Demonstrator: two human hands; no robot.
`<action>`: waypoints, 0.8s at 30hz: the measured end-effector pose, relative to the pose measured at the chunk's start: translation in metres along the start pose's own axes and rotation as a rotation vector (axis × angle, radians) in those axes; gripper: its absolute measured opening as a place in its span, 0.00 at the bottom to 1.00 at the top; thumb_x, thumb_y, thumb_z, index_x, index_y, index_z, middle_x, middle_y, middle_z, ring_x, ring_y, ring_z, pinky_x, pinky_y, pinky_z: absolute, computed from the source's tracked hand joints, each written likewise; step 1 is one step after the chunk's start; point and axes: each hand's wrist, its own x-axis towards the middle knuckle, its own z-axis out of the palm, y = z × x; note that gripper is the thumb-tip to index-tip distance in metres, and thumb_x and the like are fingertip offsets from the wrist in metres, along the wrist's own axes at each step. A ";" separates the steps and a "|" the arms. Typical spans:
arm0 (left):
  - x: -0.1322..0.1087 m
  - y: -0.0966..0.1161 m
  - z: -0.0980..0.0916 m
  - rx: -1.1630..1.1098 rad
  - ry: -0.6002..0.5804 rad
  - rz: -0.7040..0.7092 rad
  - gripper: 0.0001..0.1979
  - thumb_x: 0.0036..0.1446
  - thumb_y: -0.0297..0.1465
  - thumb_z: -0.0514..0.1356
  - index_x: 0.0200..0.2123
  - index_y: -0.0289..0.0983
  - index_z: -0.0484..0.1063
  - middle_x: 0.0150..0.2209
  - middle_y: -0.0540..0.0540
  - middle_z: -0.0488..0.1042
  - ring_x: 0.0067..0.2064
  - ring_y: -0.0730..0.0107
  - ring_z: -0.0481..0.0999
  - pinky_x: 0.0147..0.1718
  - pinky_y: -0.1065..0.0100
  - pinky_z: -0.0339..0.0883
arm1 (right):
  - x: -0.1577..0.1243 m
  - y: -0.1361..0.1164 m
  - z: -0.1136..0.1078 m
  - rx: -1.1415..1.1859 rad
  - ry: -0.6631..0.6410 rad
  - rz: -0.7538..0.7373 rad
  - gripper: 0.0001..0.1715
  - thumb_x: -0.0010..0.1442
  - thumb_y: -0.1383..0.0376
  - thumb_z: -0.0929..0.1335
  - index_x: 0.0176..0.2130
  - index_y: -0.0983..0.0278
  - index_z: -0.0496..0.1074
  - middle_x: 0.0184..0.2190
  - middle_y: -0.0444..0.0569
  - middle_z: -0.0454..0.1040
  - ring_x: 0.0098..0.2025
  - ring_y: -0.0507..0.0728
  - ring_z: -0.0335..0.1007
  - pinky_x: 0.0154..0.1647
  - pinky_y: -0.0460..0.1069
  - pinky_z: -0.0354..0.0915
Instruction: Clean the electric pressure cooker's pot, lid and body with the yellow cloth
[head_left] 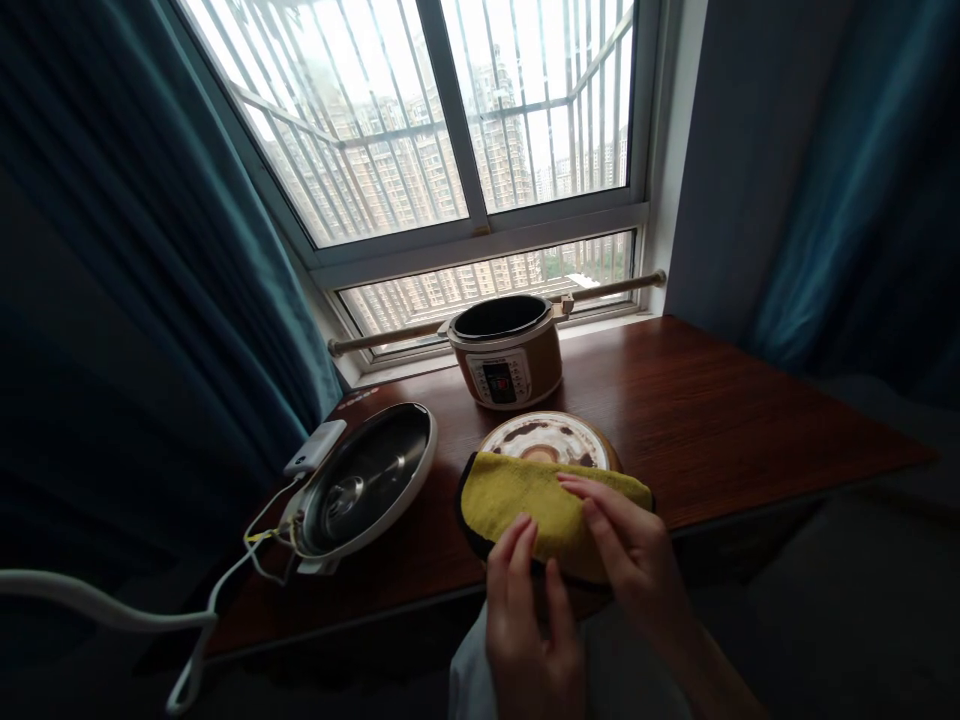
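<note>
Here, both hands rest on a yellow cloth over a round lid; it looks like wiping, mid-stroke.

The right hand lies flat and unclenched, fingers spread across the yellow cloth. The left hand, loosely curled and gripping nothing, touches the cloth's near edge. The nubby, folded cloth covers the lid, whose glossy, brown-ringed top shows just beyond the fingers, on the dark wooden surface. A further stroke would call for even pressure and a steadied lid. Farther beyond stands a round open cooker.
</note>
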 end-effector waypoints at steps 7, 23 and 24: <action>0.039 0.023 0.051 0.400 -0.222 -0.039 0.30 0.56 0.40 0.53 0.53 0.21 0.64 0.54 0.23 0.65 0.56 0.37 0.63 0.50 0.41 0.58 | -0.003 0.034 -0.019 -0.095 0.360 0.154 0.18 0.62 0.59 0.60 0.46 0.62 0.71 0.49 0.50 0.71 0.52 0.59 0.66 0.55 0.56 0.61; -0.052 -0.072 0.023 0.122 -0.011 0.409 0.19 0.56 0.28 0.58 0.52 0.42 0.67 0.55 0.48 0.68 0.62 0.62 0.56 0.62 0.58 0.46 | -0.009 0.063 -0.005 -0.203 0.082 -0.047 0.19 0.64 0.65 0.59 0.52 0.62 0.68 0.55 0.49 0.66 0.61 0.58 0.55 0.61 0.58 0.55; -0.060 -0.080 0.023 0.139 -0.011 0.386 0.22 0.55 0.26 0.58 0.54 0.43 0.65 0.58 0.48 0.64 0.64 0.62 0.53 0.61 0.59 0.49 | -0.009 0.064 -0.005 -0.222 0.082 -0.060 0.19 0.63 0.65 0.59 0.52 0.62 0.68 0.56 0.49 0.65 0.61 0.58 0.55 0.60 0.58 0.55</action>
